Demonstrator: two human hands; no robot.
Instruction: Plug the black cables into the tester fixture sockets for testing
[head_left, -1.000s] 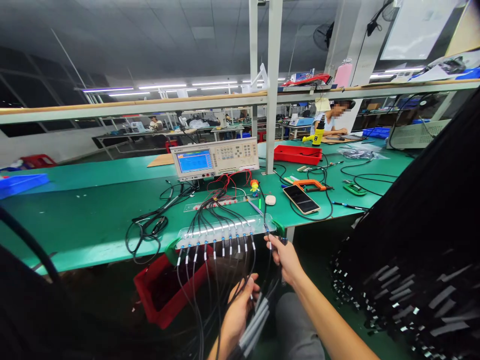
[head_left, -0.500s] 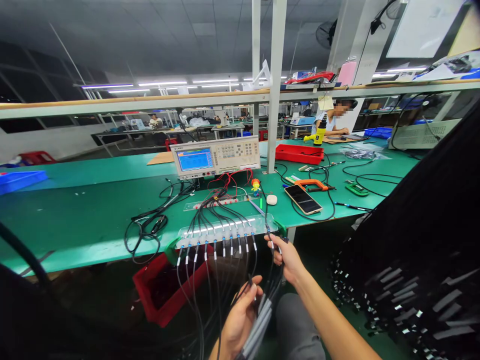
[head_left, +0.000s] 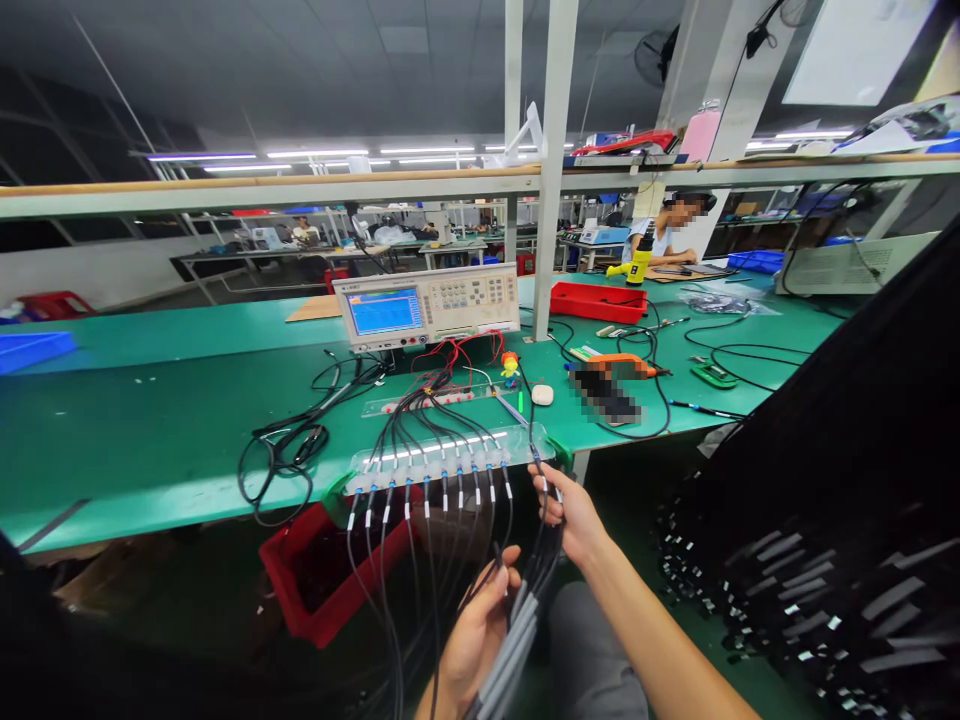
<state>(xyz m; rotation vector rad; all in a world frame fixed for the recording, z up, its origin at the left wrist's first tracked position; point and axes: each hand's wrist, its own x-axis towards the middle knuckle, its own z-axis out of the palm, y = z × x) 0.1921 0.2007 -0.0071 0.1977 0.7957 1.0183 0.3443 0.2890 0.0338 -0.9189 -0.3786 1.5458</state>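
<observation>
My left hand is closed around black cables low in front of me, one cable end rising above its thumb. Beside its palm runs a bundle of cables with grey sleeves. My right hand pinches a black cable with a white label, just below the right end of the clear plastic fixture. Several other labelled cables hang plugged along the fixture's front edge by blue-tipped connectors. Black leads run from the fixture's back to the benchtop tester, whose blue screen is lit.
Below the bench edge sits a red bin. Coiled cables lie left on the green bench. An orange clamp-like tool, white case and red tray lie right. Dark hanging cables crowd the right. Another person sits beyond.
The view has shifted slightly. Both hands keep nearly the same pose, my right one still at the fixture's right end with its cable.
</observation>
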